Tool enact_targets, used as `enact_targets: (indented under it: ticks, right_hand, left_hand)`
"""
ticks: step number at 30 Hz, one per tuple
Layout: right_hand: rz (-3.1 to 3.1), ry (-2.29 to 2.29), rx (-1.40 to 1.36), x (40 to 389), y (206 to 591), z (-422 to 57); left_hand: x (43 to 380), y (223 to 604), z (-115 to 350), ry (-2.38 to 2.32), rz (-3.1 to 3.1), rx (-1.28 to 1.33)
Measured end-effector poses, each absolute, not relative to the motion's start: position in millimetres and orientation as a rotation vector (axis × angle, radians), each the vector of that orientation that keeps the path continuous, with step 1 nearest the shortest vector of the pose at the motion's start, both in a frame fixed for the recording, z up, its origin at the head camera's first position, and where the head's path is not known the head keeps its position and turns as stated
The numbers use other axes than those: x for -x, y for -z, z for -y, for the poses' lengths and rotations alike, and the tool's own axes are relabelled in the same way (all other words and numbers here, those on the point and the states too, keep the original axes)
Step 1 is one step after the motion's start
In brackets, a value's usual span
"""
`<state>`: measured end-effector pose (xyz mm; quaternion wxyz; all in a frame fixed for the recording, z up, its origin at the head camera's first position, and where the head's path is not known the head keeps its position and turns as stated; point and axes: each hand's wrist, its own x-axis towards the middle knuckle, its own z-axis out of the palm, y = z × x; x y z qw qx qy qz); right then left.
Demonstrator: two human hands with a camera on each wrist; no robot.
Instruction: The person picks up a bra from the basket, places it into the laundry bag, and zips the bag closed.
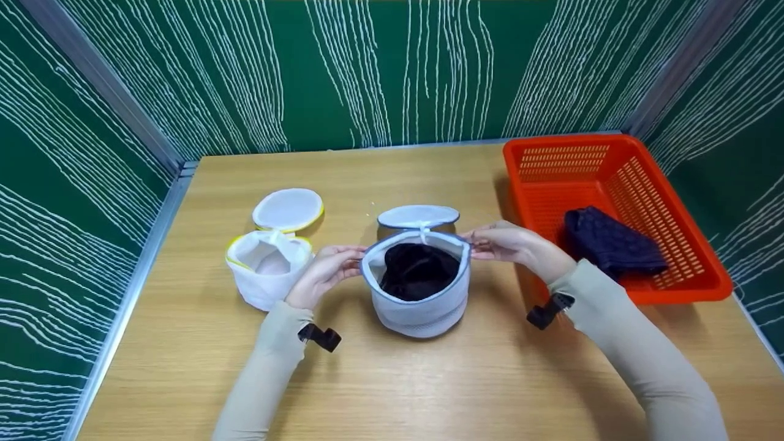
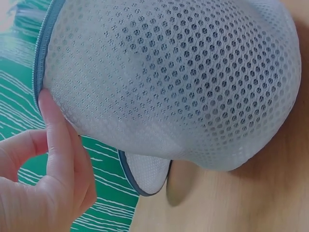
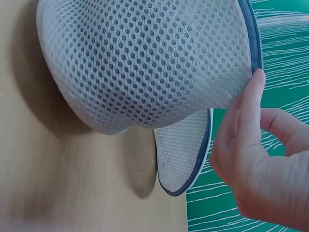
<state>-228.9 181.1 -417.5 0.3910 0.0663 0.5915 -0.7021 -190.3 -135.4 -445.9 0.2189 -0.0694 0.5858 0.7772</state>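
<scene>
Two white mesh bags stand with their lids back on the wooden worktop (image 1: 416,392). The first, the yellow-trimmed bag (image 1: 263,293), is toward the left edge, its round yellow-edged lid (image 1: 286,209) laid back toward the back edge. A pale shape shows inside it, but whether that is contents or lining I cannot tell.

Just to the right of that bag is the left hand (image 1: 326,274), its thumb and fingers pinching the left side of the rim of the blue-trimmed bag (image 1: 422,320). This second bag sits upright about midway between the worktop's left and right edges, its mouth spread wide. A dark cloth (image 1: 419,272) lies bunched inside, and the blue-edged lid (image 1: 418,215) tilts back behind the mouth, toward the back edge. On the other side, the right hand (image 1: 507,242) pinches the right part of the same rim between thumb and fingers. Both arms wear light sleeves, with a black wrist mount (image 1: 320,337) at the left cuff and another at the right.

Farthest right, an orange-red plastic basket (image 1: 566,160) reaches from the back right corner along the right edge. A folded dark navy cloth (image 1: 612,242) rests in it.
</scene>
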Motion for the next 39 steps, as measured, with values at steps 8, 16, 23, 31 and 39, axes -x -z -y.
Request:
enact_targets:
  ticks: [8, 16, 23, 31, 39]
  right_hand:
    - [-1.507, 1.785, -0.152, 223, 425, -185]
    - [-1.581, 1.699, -0.139, 225, 437, -181]
    - [-1.682, 1.607, -0.141, 233, 442, -177]
    - [-1.88, 1.512, -0.241, 249, 440, -171]
    - [-1.99, 1.499, -0.375, 269, 448, -164]
  left_hand:
    - [187, 448, 135, -2.117, -1.637, 0.158]
    - [191, 450, 130, -2.023, -1.689, 0.24]
    - [203, 451, 126, -1.891, -1.768, 0.277]
    - [227, 454, 121, -1.755, -1.902, 0.337]
    - [288, 538, 125, -1.886, -1.864, 0.307]
